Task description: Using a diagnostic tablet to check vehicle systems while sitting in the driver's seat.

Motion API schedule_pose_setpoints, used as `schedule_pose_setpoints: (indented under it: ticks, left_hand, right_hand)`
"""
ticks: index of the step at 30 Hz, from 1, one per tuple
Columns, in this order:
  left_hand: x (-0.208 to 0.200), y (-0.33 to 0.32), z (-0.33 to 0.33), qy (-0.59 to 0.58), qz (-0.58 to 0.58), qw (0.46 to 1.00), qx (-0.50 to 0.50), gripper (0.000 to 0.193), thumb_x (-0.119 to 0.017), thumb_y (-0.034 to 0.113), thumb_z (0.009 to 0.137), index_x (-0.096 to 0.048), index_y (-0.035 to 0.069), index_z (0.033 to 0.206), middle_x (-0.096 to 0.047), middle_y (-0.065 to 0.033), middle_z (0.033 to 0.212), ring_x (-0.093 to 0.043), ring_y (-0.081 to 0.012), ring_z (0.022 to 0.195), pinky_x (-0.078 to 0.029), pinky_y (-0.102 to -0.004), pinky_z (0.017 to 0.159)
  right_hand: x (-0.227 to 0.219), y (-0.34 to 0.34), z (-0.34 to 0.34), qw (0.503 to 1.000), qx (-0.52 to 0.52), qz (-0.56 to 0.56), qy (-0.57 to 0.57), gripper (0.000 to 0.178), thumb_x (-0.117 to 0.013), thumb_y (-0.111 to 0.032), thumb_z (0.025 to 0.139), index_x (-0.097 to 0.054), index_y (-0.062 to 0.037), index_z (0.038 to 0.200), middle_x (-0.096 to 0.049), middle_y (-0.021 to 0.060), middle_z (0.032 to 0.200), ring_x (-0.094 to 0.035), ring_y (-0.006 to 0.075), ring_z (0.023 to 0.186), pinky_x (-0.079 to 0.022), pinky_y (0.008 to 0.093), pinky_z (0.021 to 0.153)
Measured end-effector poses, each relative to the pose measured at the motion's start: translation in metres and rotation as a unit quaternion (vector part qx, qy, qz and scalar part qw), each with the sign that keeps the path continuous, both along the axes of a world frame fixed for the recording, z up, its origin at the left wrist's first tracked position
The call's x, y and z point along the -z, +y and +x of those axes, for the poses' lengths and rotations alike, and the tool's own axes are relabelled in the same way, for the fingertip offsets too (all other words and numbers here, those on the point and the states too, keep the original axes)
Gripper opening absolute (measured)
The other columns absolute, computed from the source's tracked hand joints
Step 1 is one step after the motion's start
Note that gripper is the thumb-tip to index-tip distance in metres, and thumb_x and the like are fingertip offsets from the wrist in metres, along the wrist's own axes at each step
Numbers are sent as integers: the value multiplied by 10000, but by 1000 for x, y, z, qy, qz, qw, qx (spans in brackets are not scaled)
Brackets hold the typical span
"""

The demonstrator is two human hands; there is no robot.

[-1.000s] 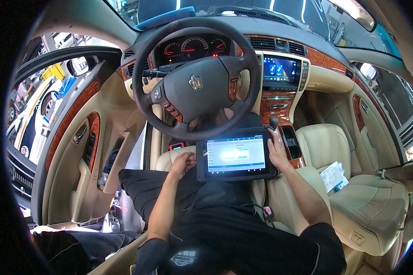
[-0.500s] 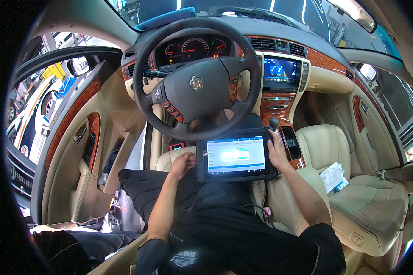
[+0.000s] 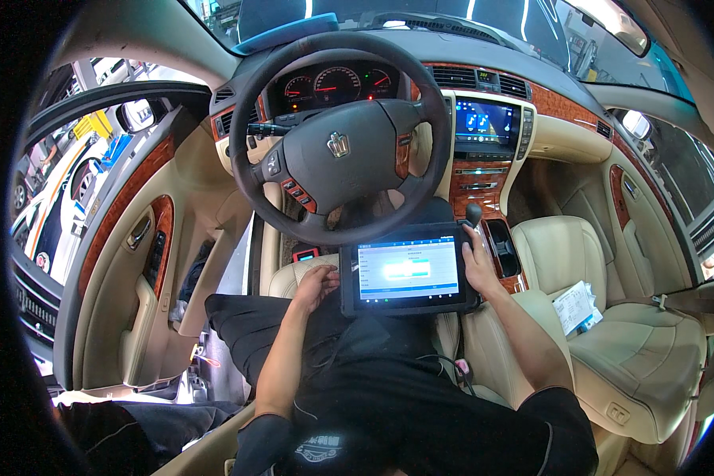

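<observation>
A black-cased tablet [image 3: 408, 271] with a bright lit screen rests over my lap, just below the steering wheel [image 3: 337, 135]. My right hand [image 3: 481, 266] grips its right edge, the thumb on the frame and the other fingers mostly hidden behind. At the left edge, my left hand [image 3: 317, 287] is curled with its fingertips against the case; part of its grip is out of sight. A small red-and-black device [image 3: 305, 255] lies beyond my left hand. Close to my right fingertips is the dark gear lever [image 3: 474, 213].
The driver's door [image 3: 143, 262] stands open on the left. Right of me are the centre console [image 3: 501, 246], a lit dashboard screen [image 3: 486, 124] and the beige passenger seat [image 3: 567, 262] bearing papers [image 3: 577, 307]. A thin cable [image 3: 464, 373] with a pink piece runs beside my seat.
</observation>
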State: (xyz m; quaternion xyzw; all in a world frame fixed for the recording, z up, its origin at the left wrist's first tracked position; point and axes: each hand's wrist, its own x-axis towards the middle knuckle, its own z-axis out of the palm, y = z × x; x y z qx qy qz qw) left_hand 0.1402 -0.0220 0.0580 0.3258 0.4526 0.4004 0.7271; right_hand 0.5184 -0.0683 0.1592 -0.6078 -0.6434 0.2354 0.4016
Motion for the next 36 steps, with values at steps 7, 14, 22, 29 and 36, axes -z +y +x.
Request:
schedule_pose_setpoints:
  ticks: [7, 14, 22, 29, 36]
  left_hand:
    - [4, 1, -1, 2, 4, 1000, 6, 266, -385, 168, 938, -490, -9, 1106, -583, -66, 881, -571, -141, 764, -478, -263, 707]
    - [3, 1, -1, -2, 1, 1000, 4, 268, -387, 170, 939, -491, -8, 1109, -581, -63, 879, -572, -139, 762, -480, -260, 697]
    - [3, 0, -1, 1, 2, 1000, 1, 253, -396, 176, 941, -501, 0, 1088, -580, -57, 875, -569, -136, 753, -478, -257, 694]
    - [1, 0, -1, -8, 1, 1000, -2, 252, -399, 182, 941, -501, -1, 1081, -582, -52, 864, -569, -132, 740, -479, -259, 694]
    - [1, 0, 0, 0, 0, 1000, -2, 258, -403, 185, 937, -496, -4, 1087, -594, -66, 881, -580, -140, 756, -486, -263, 703]
  right_hand:
    - [0, 0, 0, 1000, 0, -2, -9, 406, -361, -175, 950, -318, -78, 1342, -382, 194, 1343, -356, 307, 1267, -257, 354, 1046]
    - [2, 0, 0, 999, 8, 14, -29, 414, -353, -190, 955, -315, -79, 1352, -415, 202, 1329, -393, 341, 1245, -298, 383, 1032]
    - [-3, -1, -2, 1000, 1, -2, -9, 400, -358, -172, 951, -322, -69, 1336, -376, 190, 1348, -350, 303, 1273, -253, 354, 1050]
    - [-5, -2, -2, 1000, 5, -8, -12, 402, -359, -167, 949, -322, -74, 1338, -377, 190, 1350, -350, 303, 1273, -254, 354, 1050]
    - [-1, -1, 0, 1000, 5, -6, -9, 406, -363, -174, 949, -322, -80, 1342, -383, 191, 1347, -358, 308, 1266, -263, 360, 1045]
